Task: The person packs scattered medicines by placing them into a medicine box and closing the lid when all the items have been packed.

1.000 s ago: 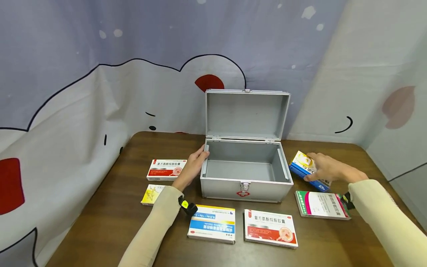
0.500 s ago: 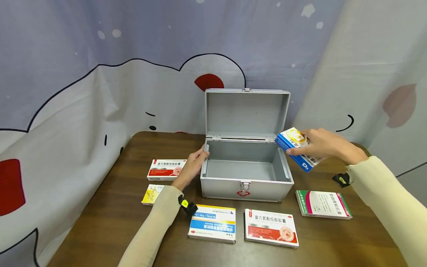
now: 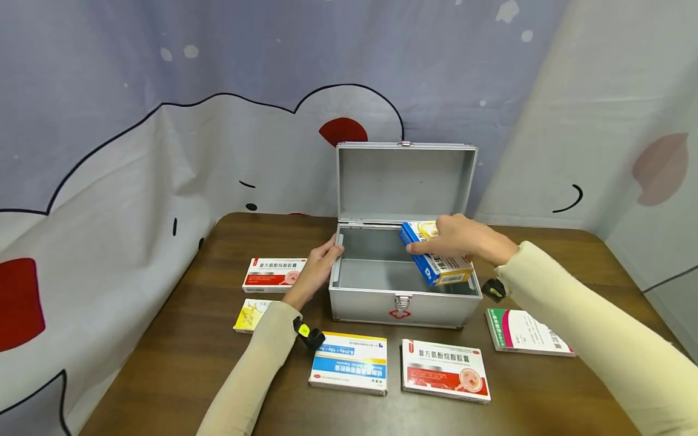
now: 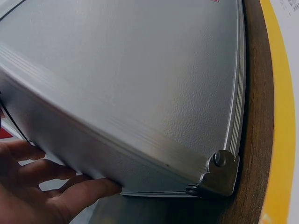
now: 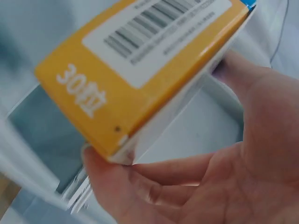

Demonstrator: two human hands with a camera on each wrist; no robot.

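A silver metal first-aid case (image 3: 362,306) stands with its lid raised, a red cross emblem below the front latch. My left hand (image 3: 315,271) holds the case's left wall at the rim; in the left wrist view its fingertips (image 4: 105,186) touch the metal side. Above the right half of the case, my right hand (image 3: 463,236) grips a blue, white and yellow medicine box (image 3: 431,266), tilted over the opening. The right wrist view shows the box's orange end (image 5: 112,98) with a barcode, held between thumb and fingers, and the case interior beneath.
Left of the case lie a red-and-white medicine box (image 3: 272,274) and a small yellow one (image 3: 252,315), partly behind my left arm. In front are a blue-and-white box (image 3: 349,363) and another red-and-white box (image 3: 446,370). A green-and-white box (image 3: 526,332) lies right, partly under my right sleeve.
My right hand has lifted the blue, white and yellow medicine box from the table's right side and carried it left over the open case. My left hand has stayed at the case's rim.
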